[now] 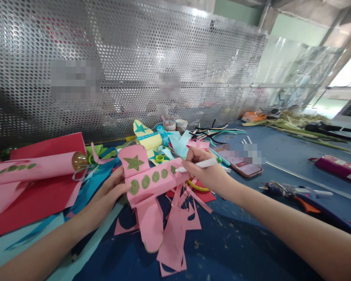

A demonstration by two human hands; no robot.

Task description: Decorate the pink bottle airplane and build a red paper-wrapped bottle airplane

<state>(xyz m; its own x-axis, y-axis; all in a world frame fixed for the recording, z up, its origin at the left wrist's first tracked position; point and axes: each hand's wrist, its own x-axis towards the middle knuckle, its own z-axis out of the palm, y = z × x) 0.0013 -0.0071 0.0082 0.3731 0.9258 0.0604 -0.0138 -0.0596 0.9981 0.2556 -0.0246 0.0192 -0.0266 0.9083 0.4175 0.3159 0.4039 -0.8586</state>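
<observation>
A pink paper airplane (160,189), marked with a green star on one wing and a row of several green ovals along its body, is in front of me. My left hand (114,189) grips its left end, fingers partly hidden behind the paper. In my right hand (215,179) is a white marker (201,164) with a green end; its tip touches the rightmost oval near the body's right end. Pink paper scraps (174,238) lie under and below the plane. Just behind it is a small yellow-green ring (159,158).
At left, another pink paper-wrapped bottle (46,167) lies on red sheets (20,208). A yellow paper plane (150,141) is behind. Rightward are a phone (245,168), a glue gun (307,203) and a purple box (339,168). A perforated metal screen (128,54) stands at the back.
</observation>
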